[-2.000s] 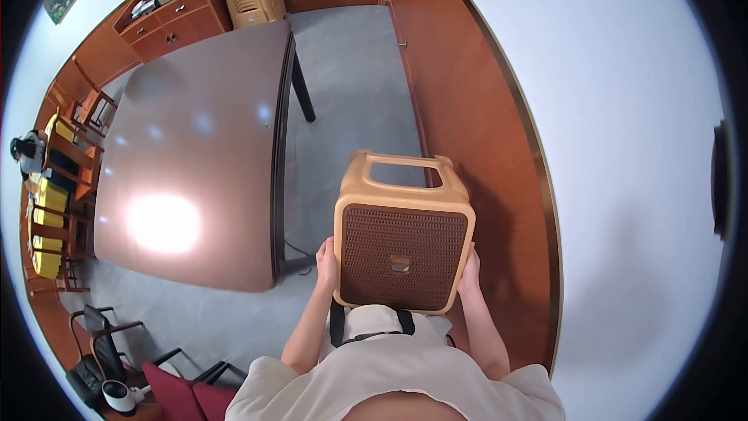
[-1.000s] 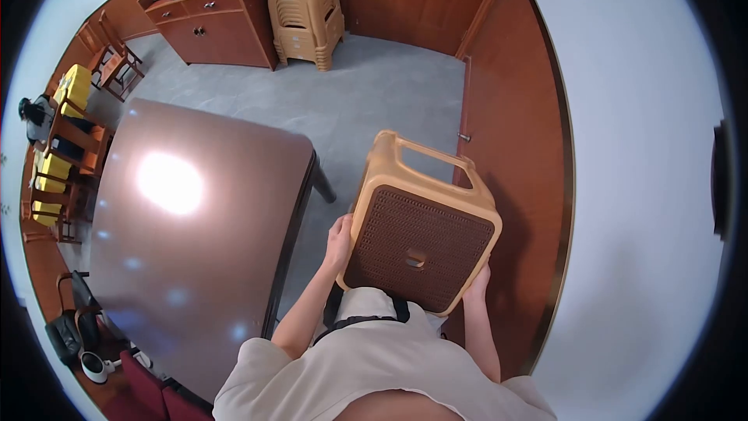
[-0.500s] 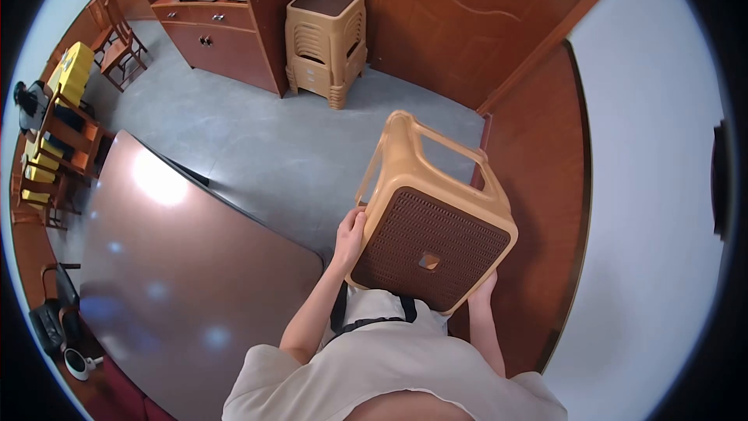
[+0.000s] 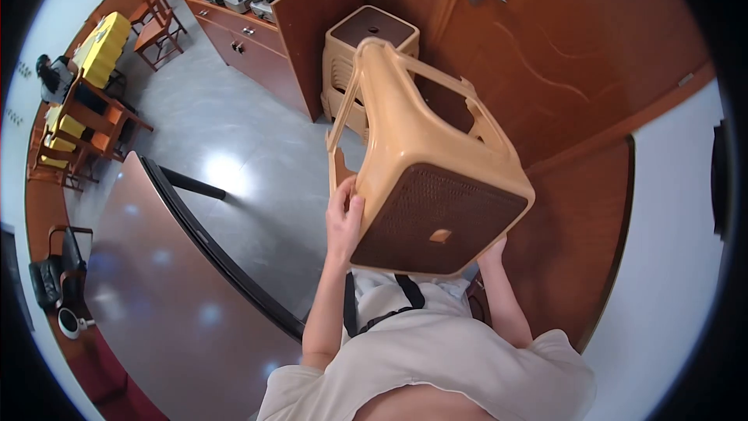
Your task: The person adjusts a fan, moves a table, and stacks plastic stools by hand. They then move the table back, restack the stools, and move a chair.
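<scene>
A tan plastic stool with a brown textured seat is held up in front of my body, tilted so its legs point forward and away. My left hand grips its left edge, with the fingers curled over the side. On the lower right edge of the seat is my right hand, closed on the stool and partly hidden behind it. Beyond the held stool stands a stack of similar tan stools, partly covered by it.
A wooden cabinet with portable stoves and gas canisters on top stands beside the stack. A wooden door is at the right. A large brown tabletop lies at my left. Far left, a person sits by yellow-covered tables.
The view has shifted toward the stacked stools and door. The held stool has risen and tilted further, its legs now overlapping the stack. Both hands keep their grip.
</scene>
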`<action>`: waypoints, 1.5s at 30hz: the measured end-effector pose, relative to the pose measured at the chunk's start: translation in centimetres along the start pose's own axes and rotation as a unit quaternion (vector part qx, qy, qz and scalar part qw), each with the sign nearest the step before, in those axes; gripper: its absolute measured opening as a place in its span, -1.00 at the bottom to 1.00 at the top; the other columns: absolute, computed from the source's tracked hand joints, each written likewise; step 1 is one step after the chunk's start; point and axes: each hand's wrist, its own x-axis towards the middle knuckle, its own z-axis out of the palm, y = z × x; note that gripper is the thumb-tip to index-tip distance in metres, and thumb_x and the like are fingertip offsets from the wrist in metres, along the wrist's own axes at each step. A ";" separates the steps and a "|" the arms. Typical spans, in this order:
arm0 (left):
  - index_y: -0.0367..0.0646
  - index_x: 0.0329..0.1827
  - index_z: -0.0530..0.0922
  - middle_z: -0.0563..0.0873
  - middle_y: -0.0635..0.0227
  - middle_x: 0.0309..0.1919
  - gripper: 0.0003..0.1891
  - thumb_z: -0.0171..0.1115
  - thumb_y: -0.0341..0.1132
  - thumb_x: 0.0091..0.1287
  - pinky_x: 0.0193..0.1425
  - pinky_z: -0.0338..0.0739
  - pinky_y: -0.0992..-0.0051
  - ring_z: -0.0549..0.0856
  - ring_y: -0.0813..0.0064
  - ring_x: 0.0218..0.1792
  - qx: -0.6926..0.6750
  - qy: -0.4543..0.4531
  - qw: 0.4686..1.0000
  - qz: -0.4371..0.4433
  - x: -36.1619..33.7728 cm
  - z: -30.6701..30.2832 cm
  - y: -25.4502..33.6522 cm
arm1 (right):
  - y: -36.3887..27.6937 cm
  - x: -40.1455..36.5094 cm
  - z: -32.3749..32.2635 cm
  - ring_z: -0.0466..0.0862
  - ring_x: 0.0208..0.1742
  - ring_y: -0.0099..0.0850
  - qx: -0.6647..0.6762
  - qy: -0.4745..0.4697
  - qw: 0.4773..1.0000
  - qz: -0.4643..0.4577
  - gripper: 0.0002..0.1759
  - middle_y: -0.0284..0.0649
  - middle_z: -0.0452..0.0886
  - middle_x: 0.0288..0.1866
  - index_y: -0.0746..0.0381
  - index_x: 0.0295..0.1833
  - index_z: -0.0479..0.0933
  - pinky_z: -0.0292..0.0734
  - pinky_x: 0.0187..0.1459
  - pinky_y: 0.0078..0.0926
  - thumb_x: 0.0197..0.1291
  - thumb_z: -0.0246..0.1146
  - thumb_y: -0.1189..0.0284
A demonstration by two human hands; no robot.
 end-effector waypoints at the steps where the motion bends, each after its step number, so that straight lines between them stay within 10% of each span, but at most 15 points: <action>1: -0.31 -0.09 0.35 0.47 0.12 -0.21 -0.66 -0.05 -0.31 0.09 -0.06 0.27 0.50 0.43 0.36 -0.14 0.017 0.006 1.000 0.015 2.0 0.5 0.7 | 0.0 1.4 1.4 0.43 -0.12 -0.28 0.004 -0.018 1.000 0.002 -0.60 -0.17 0.40 -0.11 0.27 -0.04 0.29 0.38 -0.13 -0.37 0.12 -0.19 0.25; 17: -0.28 -0.16 0.35 0.52 0.25 -0.37 -0.70 -0.07 -0.24 0.14 -0.20 0.31 0.61 0.45 0.58 -0.33 0.053 -0.023 0.998 -0.007 30.4 4.6 5.8 | 2.5 19.8 18.6 0.42 -0.12 -0.29 0.043 -0.039 0.998 0.001 -0.61 -0.12 0.38 -0.12 0.34 -0.07 0.28 0.38 -0.12 -0.36 0.12 -0.21 0.28; 32: -0.18 -0.10 0.35 0.48 0.03 -0.19 -0.50 -0.24 0.05 0.12 -0.03 0.25 0.43 0.44 0.20 -0.10 0.185 -0.153 0.965 -0.105 58.2 5.8 2.4 | 7.1 33.4 33.5 0.38 -0.05 -0.30 0.024 0.026 0.998 0.056 -0.59 -0.15 0.34 -0.03 0.31 0.01 0.23 0.34 -0.06 -0.38 0.15 -0.21 0.26; 45: -0.09 -0.20 0.45 0.54 0.24 -0.25 -0.69 -0.02 -0.12 0.07 -0.11 0.34 0.41 0.49 0.25 -0.17 0.357 0.031 0.932 -0.048 59.9 6.4 1.0 | 5.8 42.9 37.0 0.33 0.02 -0.25 -0.062 0.004 0.988 0.139 -0.57 -0.09 0.28 0.02 0.33 0.07 0.16 0.28 0.02 -0.29 0.16 -0.31 0.31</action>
